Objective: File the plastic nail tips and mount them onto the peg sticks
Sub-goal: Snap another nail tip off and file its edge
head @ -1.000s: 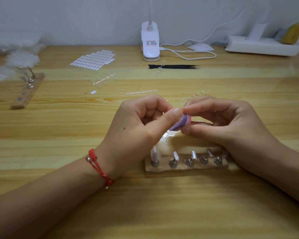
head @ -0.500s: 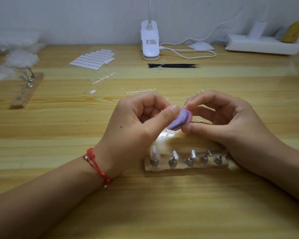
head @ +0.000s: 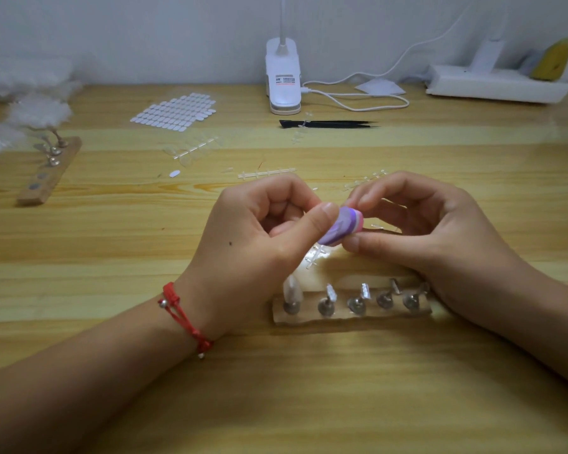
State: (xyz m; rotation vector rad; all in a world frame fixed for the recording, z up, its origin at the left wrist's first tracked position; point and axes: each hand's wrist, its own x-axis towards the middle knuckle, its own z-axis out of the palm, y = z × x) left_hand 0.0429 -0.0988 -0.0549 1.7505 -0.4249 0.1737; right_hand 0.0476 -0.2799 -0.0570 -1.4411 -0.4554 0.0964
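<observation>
My left hand (head: 253, 244) has its fingers curled and its thumb stretched against a purple-and-pink nail file (head: 341, 226). It pinches a clear nail tip that is almost wholly hidden behind the thumb and file. My right hand (head: 433, 237) pinches the file's pink end between thumb and forefinger. Just below the hands lies a wooden peg holder (head: 351, 317) with several metal peg sticks. The leftmost peg carries a clear nail tip (head: 292, 290). A clear plastic sprue (head: 313, 258) lies on the table under the file.
A second wooden peg holder (head: 46, 178) lies at the far left by white fluff. Behind the hands are a sheet of adhesive tabs (head: 174, 111), clear nail strips (head: 266, 173), black tweezers (head: 328, 124), a clip lamp base (head: 283, 83) with its cable, and a power strip (head: 495, 85).
The file has shifted slightly upward and tilted between my fingers in a small stroke. Both hands have stayed in nearly the same place above the peg holder.
</observation>
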